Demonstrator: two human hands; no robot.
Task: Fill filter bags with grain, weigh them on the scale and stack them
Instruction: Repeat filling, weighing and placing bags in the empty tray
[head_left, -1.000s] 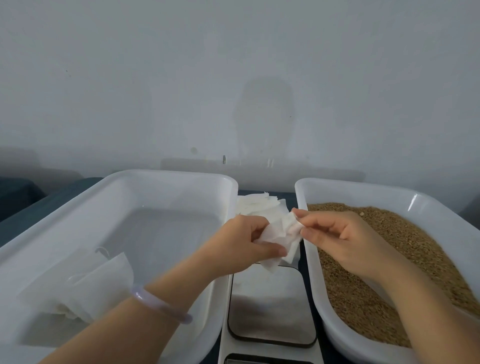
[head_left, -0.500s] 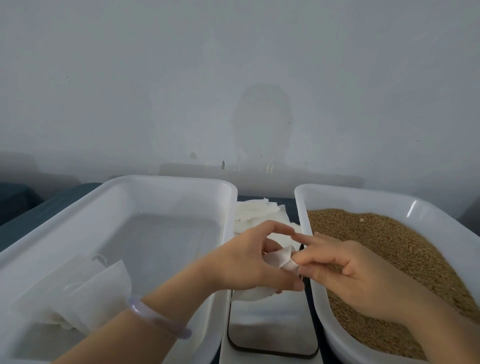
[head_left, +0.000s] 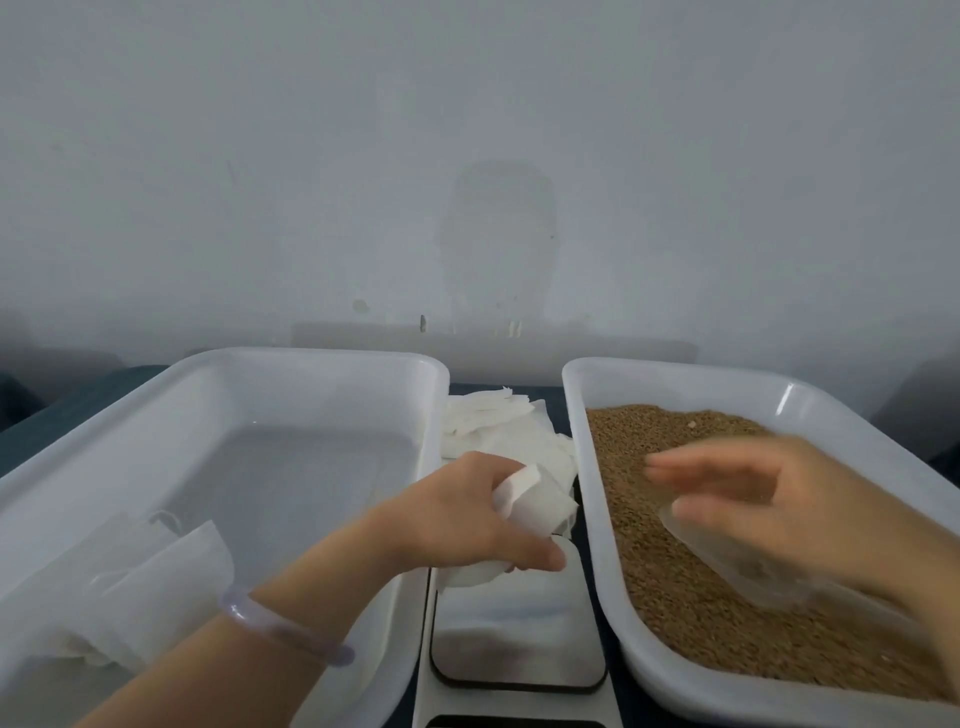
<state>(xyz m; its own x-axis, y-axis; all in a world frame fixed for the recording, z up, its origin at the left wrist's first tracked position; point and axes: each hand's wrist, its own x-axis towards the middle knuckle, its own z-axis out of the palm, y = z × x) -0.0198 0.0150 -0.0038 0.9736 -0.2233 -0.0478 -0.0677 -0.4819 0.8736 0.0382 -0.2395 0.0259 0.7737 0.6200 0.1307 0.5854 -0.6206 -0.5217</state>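
So the left hand (head_left: 467, 519) is still clenched round the white filter bag (head_left: 535, 499), fingers curled over its crumpled lower part, with the open end poking up out of the fist. It's holding the bag in the gap between the two tubs, right above the far end of the scale (head_left: 519, 639). There's a pale bracelet (head_left: 280, 629) on that wrist.

Big change from half a second ago: the right hand (head_left: 810, 509) was pinching the same bag together with the left one, and now it has let go and swung out over the grain (head_left: 675, 597). It's pretty motion-blurred, with fingers stretched out and not gripping anything. Just under it a clear plastic scoop (head_left: 743, 566) lies on the grain. Can't tell if the hand is touching it yet.

The grain sits in the right tub (head_left: 675, 387). The left tub (head_left: 311, 384) has a couple of bags (head_left: 156, 587) lying in its near left corner, same as before. A pile of spare bags (head_left: 488, 421) lies on the dark desk (head_left: 78, 405) between the tubs, behind the scale.
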